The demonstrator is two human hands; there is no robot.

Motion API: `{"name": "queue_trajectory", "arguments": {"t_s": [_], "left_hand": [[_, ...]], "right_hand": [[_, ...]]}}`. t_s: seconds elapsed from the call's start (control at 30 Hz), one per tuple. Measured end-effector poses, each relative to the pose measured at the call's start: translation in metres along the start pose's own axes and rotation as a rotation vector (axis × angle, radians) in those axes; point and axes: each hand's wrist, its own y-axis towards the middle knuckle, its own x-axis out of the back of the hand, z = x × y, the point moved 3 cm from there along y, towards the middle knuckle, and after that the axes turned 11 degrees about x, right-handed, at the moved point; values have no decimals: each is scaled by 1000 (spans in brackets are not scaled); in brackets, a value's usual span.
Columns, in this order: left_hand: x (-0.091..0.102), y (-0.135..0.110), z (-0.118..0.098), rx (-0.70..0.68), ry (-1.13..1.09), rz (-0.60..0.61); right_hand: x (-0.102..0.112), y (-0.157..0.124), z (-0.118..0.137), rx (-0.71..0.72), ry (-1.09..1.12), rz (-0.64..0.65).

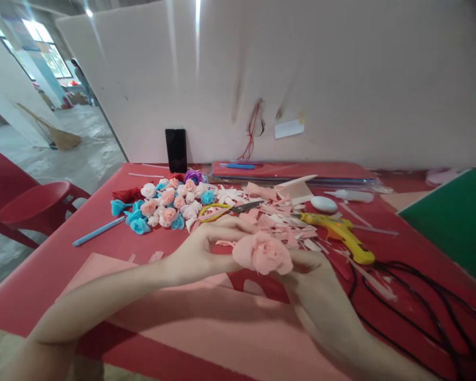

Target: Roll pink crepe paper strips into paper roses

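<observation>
A pink paper rose (263,254) is held up between my two hands above the table. My left hand (206,248) grips its left side, the thumb against the outer petal. On the other side my right hand (311,280) is closed on the rose, its fingertips partly hidden behind the petals. Below my hands lies a large pink paper sheet (218,328). Just beyond them rest yellow-handled scissors (236,208) on a heap of pink and white paper scraps (269,217). A yellow glue gun (341,233) lies to the right.
Finished paper roses (168,198) in pink, white and blue are piled at the left. A blue pen (99,231) lies nearby. A phone (176,151) leans on the white partition (321,74). The glue gun's black cord (416,301) loops over the right side, below a green board (456,222).
</observation>
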Motion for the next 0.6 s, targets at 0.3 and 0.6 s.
{"name": "queue_trajectory", "arguments": {"t_s": [0.3, 0.6], "left_hand": [[-5, 0, 11, 77, -170, -24], [-8, 2, 16, 73, -248, -24]], "right_hand": [[-6, -4, 7, -63, 28, 49], [-7, -3, 28, 200, -228, 43]]}}
